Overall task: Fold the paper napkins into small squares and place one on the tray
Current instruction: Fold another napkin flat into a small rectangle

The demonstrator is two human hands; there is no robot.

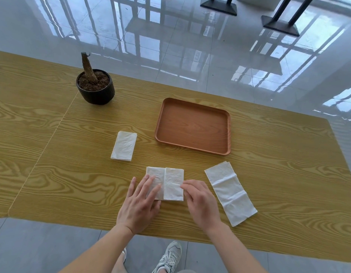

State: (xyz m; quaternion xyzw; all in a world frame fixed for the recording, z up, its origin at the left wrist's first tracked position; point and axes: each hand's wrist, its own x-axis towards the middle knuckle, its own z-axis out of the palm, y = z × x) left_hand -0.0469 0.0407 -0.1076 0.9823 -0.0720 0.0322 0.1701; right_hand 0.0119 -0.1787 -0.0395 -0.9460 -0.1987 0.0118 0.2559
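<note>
A white paper napkin (170,179) lies near the table's front edge, its right half folded over onto the middle. My left hand (140,203) rests flat on its left part, fingers spread. My right hand (200,201) pinches the napkin's right edge with its fingertips. A brown wooden tray (193,125) sits behind it with nothing on it. A folded napkin (124,146) lies to the left of the tray. A long, partly unfolded napkin (230,193) lies to the right of my right hand.
A black pot with soil and a bare stem (94,86) stands at the back left of the wooden table (52,154). The table's front edge is close to my body. Black table bases (281,26) stand on the glossy floor beyond.
</note>
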